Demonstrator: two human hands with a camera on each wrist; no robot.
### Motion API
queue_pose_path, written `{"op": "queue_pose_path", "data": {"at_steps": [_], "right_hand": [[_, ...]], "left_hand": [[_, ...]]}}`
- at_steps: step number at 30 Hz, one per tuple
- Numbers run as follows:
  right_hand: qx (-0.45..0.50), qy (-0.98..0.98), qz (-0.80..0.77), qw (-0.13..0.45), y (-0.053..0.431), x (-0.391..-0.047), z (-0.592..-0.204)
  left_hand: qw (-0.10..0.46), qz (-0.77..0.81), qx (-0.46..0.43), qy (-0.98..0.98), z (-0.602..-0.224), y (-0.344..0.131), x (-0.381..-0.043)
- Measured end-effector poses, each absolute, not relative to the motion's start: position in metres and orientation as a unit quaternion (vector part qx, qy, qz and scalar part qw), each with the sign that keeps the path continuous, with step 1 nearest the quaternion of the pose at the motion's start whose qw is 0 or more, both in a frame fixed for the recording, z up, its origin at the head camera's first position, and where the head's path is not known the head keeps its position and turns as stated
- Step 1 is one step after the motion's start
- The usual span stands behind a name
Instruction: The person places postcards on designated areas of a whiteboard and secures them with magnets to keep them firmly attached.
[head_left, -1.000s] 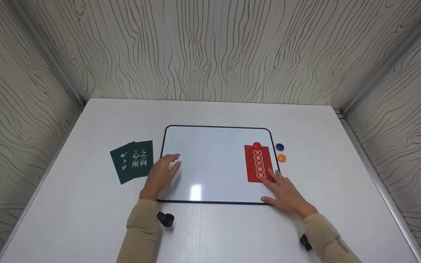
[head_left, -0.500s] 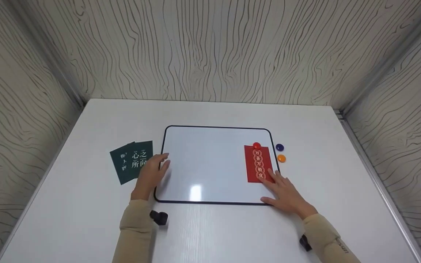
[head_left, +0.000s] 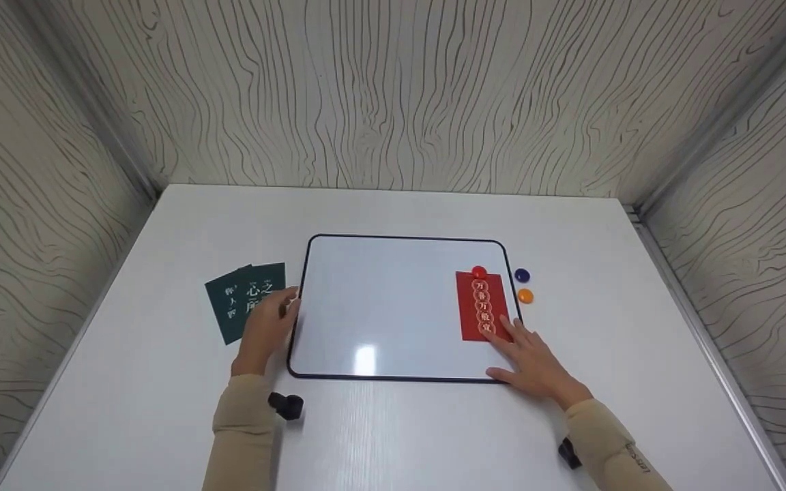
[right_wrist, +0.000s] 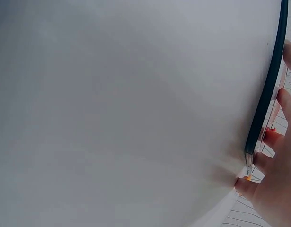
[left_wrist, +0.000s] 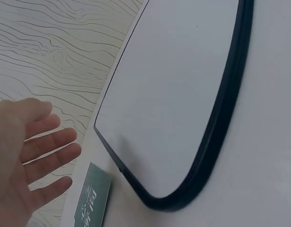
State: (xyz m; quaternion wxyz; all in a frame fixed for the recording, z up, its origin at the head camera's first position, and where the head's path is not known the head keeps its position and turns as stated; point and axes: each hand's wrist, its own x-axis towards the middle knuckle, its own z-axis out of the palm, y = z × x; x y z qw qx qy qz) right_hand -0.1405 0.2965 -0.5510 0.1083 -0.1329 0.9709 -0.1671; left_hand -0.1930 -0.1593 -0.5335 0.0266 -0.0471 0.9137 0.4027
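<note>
A whiteboard with a dark rim lies flat on the table. On its right part is a red card with pale characters, a red round magnet at its top edge. My right hand rests with spread fingers on the card's lower right corner and the board's rim. Above two overlapping dark green cards, partly covering them in the head view, is my left hand. Its fingers are loosely bent and hold nothing, as the left wrist view shows beside a green card.
Just right of the board lie a dark blue magnet and an orange magnet. A patterned panel rises behind the table, with side panels left and right. A small black device sits at the left wrist.
My left hand has moved left, from over the whiteboard's left part to the green cards beside it. My right hand stays in place on the red card.
</note>
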Motion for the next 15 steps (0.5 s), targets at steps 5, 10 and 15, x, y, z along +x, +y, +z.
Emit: {"op": "queue_pose_path", "data": {"at_steps": [5, 10, 15], "right_hand": [[-0.132, 0.971, -0.164, 0.112, 0.296, -0.140, -0.552], [-0.131, 0.971, -0.163, 0.114, 0.296, -0.140, -0.552], [-0.131, 0.971, -0.163, 0.114, 0.296, -0.140, -0.550]], "left_hand": [[0.003, 0.398, -0.052, 0.916, -0.539, -0.168, -0.191], [-0.007, 0.383, -0.058, 0.922, -0.541, -0.172, -0.188], [-0.003, 0.377, -0.069, 0.923, -0.542, -0.178, -0.187]]}}
